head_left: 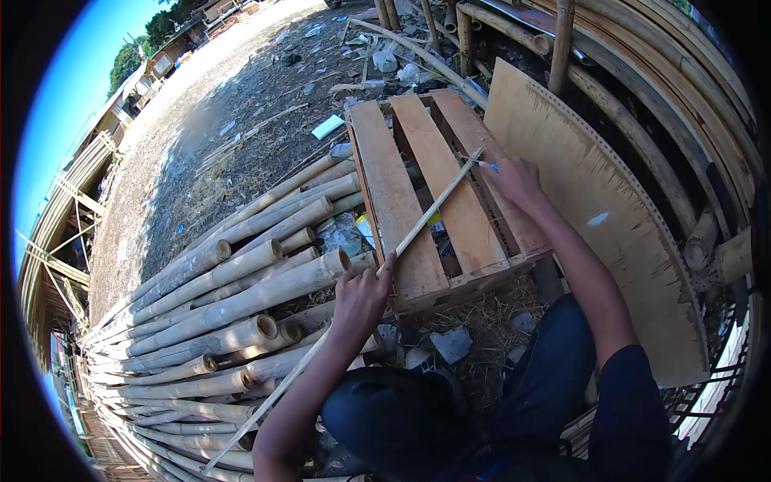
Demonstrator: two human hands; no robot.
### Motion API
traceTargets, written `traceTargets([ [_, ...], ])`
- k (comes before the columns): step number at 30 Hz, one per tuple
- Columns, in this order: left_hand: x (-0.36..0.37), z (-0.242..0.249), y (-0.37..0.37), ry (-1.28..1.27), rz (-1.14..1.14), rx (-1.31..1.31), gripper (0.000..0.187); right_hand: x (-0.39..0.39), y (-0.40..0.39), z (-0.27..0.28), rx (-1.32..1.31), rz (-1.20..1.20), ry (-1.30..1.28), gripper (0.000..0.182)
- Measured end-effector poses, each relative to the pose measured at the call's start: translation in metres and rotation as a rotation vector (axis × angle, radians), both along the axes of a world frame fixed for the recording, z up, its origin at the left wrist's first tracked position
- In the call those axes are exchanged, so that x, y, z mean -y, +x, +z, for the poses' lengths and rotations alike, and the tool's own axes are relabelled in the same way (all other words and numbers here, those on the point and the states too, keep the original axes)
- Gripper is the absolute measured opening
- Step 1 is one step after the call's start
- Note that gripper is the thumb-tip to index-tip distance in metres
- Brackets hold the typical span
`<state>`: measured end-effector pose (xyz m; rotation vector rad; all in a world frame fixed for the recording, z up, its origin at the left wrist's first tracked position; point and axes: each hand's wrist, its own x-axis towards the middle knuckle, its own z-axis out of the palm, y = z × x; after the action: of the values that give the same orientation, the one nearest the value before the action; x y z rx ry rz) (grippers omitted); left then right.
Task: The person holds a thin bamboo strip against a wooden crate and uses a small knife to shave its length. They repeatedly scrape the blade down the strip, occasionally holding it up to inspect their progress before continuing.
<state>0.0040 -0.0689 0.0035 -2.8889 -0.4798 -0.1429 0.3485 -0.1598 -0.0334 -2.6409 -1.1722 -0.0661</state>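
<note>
Left hand grips the thin strip mid-length — likely light, springy, best held there — beyond it, right hand curls by the tip, grasp unclear

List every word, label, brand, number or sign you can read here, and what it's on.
None readable.
Wooden strip: no lettering visible.
Slatted wooden crate: none visible on the slats.
Bamboo poles: none visible.
Plywood sheet: pale patch, no legible characters.
White litter piece and clear plastic litter: too small or blurred to tell.
</note>
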Motion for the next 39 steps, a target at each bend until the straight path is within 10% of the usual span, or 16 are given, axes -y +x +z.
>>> traceTargets([
  [16, -0.009, 0.0, -0.009, -0.001, -0.045, 0.045, 0.059, 0.01, 0.022, -0.016, 0.249, 0.238, 0.069, 0.058],
  [24, -0.01, -0.008, -0.007, -0.098, -0.008, 0.135, 0.06, 0.037, 0.057, -0.022, 0.025, -0.306, 0.146, 0.063],
  [34, -0.003, -0.007, -0.003, 0.022, -0.046, 0.107, 0.058, 0.01, -0.07, 0.019, -0.128, 0.297, 0.035, 0.067],
  [39, 0.001, -0.005, -0.003, 0.089, -0.048, 0.03, 0.061, 0.012, 0.022, -0.005, -0.1, 0.079, 0.034, 0.065],
])
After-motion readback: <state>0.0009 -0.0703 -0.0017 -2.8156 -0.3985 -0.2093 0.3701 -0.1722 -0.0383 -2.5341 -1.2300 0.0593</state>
